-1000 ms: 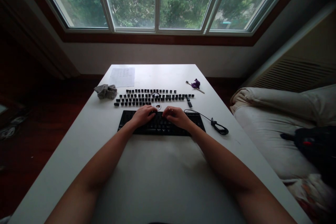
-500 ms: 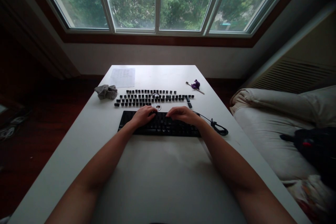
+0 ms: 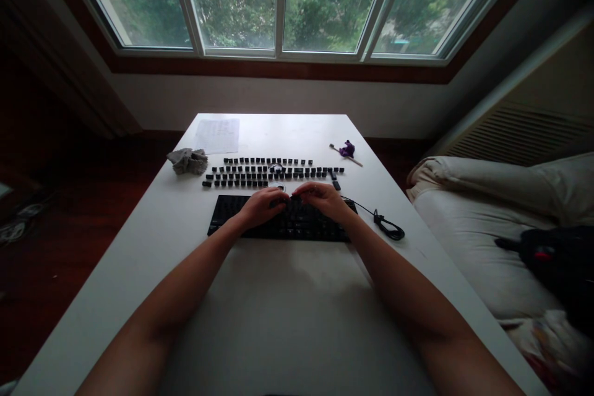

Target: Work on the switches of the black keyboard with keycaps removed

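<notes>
A black keyboard (image 3: 297,229) lies across the white table (image 3: 260,309) in front of me. Over its upper middle, my left hand (image 3: 263,205) has its fingers curled, the tips close to the right hand's. My right hand (image 3: 321,197) holds thumb and fingers together in a pinch, just right of the left fingertips. Whatever is between the fingers is too small and dark to make out against the keyboard. Beyond the keyboard, several rows of loose black keycaps (image 3: 241,177) sit on the table. A small round whitish object (image 3: 278,186) is partly visible behind my fingertips.
A coiled black cable (image 3: 390,230) rests right of the keyboard. Farther back are a grey cloth (image 3: 188,161), a sheet of paper (image 3: 217,135), and a thin brush (image 3: 353,159) with a purple crumpled item (image 3: 346,148). A cushioned seat (image 3: 459,241) stands at the right.
My left hand has moved right along the keyboard. The right hand has shifted slightly up, and the two hands' fingertips are now close together.
</notes>
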